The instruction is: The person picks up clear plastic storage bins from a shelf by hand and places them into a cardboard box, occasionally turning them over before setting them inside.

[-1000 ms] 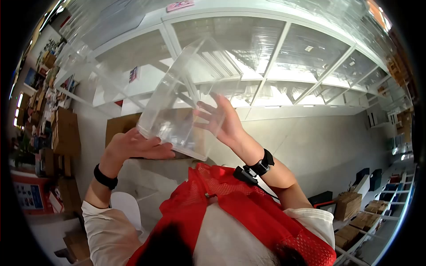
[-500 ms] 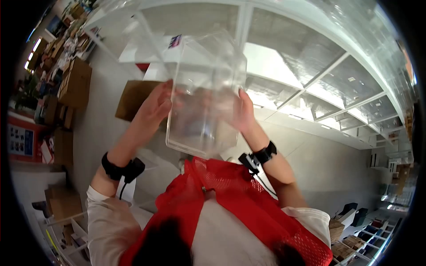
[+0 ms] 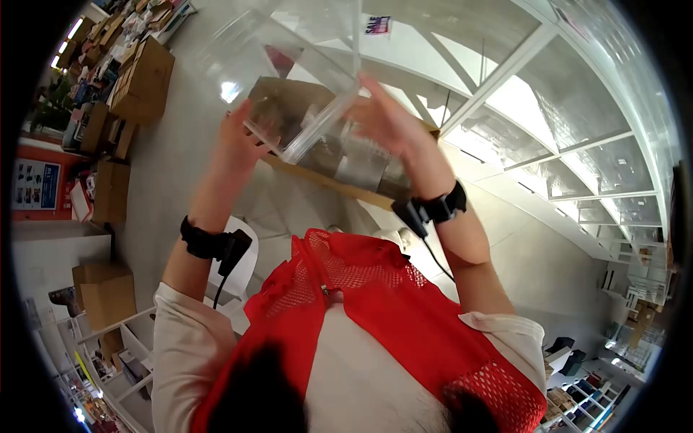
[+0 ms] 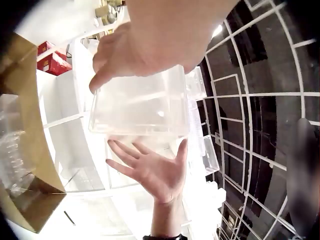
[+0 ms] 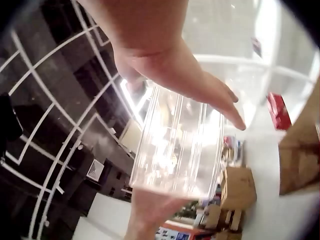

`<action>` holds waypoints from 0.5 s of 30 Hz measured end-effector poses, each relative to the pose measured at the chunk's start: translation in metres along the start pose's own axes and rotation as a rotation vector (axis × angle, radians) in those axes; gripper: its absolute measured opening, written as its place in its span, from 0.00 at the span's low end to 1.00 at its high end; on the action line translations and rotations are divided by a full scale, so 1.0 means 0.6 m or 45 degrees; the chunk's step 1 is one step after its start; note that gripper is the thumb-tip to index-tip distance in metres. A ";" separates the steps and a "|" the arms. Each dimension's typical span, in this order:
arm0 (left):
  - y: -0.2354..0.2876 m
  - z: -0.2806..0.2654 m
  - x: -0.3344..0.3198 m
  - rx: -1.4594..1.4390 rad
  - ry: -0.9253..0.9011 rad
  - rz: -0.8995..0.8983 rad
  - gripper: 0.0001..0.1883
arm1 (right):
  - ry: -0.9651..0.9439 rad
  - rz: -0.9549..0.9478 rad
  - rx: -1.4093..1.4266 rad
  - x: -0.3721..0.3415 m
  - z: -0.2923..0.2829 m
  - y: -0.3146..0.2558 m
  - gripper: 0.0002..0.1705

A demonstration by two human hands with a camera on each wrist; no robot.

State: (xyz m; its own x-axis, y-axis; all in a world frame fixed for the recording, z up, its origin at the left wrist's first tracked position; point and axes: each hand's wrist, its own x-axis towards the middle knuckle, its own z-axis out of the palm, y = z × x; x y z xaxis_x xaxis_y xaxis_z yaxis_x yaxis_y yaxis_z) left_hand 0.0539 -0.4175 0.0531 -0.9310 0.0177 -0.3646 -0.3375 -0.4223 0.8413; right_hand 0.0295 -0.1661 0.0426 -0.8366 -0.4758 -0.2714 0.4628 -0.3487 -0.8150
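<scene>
A clear plastic box (image 3: 310,119) is held up in front of the body, tilted in the head view. My left hand (image 3: 242,141) grips its lower left edge, with some fingers showing blurred through the clear wall. At the opposite side is my right hand (image 3: 393,126). The left wrist view shows that right hand (image 4: 160,172) with its fingers spread and its palm facing the box (image 4: 140,107). In the right wrist view its straight fingers (image 5: 225,100) lie along the box's side. Below is an open cardboard carton (image 3: 346,189) with clear plastic pieces inside.
White-framed shelving (image 3: 505,61) with clear panels runs along the right. A small sale sign (image 3: 377,26) stands on a white surface beyond the box. Large cardboard boxes (image 3: 144,79) line the left side. A white chair (image 3: 242,252) is by the left forearm.
Both hands have turned the clear box and swung it up and left. The head view has shifted, so the carton now shows more fully beneath the hands, with its clear contents.
</scene>
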 end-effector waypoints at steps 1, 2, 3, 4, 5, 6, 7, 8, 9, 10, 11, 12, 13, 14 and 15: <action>-0.007 -0.019 0.008 0.001 0.102 0.034 0.28 | -0.036 0.047 0.103 0.016 0.014 0.033 0.42; -0.015 -0.023 0.009 0.012 0.212 0.057 0.29 | -0.067 0.095 0.208 0.033 0.037 0.068 0.42; -0.028 -0.017 0.008 0.024 0.319 0.079 0.30 | -0.095 0.139 0.313 0.051 0.057 0.100 0.42; -0.039 -0.019 0.009 0.039 0.424 0.098 0.32 | -0.050 0.147 0.344 0.071 0.071 0.129 0.46; -0.054 -0.034 0.014 0.043 0.453 0.110 0.33 | 0.001 0.154 0.374 0.092 0.082 0.156 0.50; -0.078 -0.052 0.023 0.045 0.478 0.122 0.35 | 0.055 0.158 0.402 0.110 0.081 0.181 0.55; -0.099 -0.066 0.034 0.049 0.501 0.134 0.36 | 0.055 0.213 0.433 0.125 0.070 0.204 0.55; -0.113 -0.079 0.047 0.064 0.454 0.052 0.37 | 0.056 0.268 0.469 0.141 0.055 0.228 0.54; -0.125 -0.094 0.064 0.083 0.406 -0.031 0.39 | 0.058 0.319 0.508 0.156 0.040 0.251 0.54; -0.135 -0.109 0.081 0.102 0.358 -0.115 0.40 | 0.146 0.345 0.514 0.167 0.030 0.273 0.48; -0.143 -0.125 0.100 0.103 0.261 -0.255 0.42 | 0.138 0.443 0.550 0.177 0.014 0.287 0.47; -0.149 -0.143 0.121 0.104 0.164 -0.397 0.44 | 0.129 0.541 0.591 0.188 -0.006 0.299 0.46; -0.159 -0.163 0.143 0.103 0.068 -0.539 0.46 | 0.119 0.638 0.632 0.202 -0.024 0.315 0.46; -0.178 -0.191 0.171 0.236 0.201 -0.554 0.46 | 0.282 0.686 0.597 0.221 -0.044 0.344 0.45; -0.205 -0.223 0.195 0.370 0.336 -0.573 0.46 | 0.448 0.742 0.560 0.238 -0.065 0.379 0.45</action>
State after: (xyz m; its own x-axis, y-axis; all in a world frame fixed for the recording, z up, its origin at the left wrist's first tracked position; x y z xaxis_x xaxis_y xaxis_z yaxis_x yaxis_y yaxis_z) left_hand 0.0050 -0.4849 -0.1462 -0.6340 -0.1038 -0.7663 -0.7499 -0.1596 0.6421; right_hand 0.0039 -0.2815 -0.2015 -0.4345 -0.4229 -0.7952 0.8646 -0.4432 -0.2367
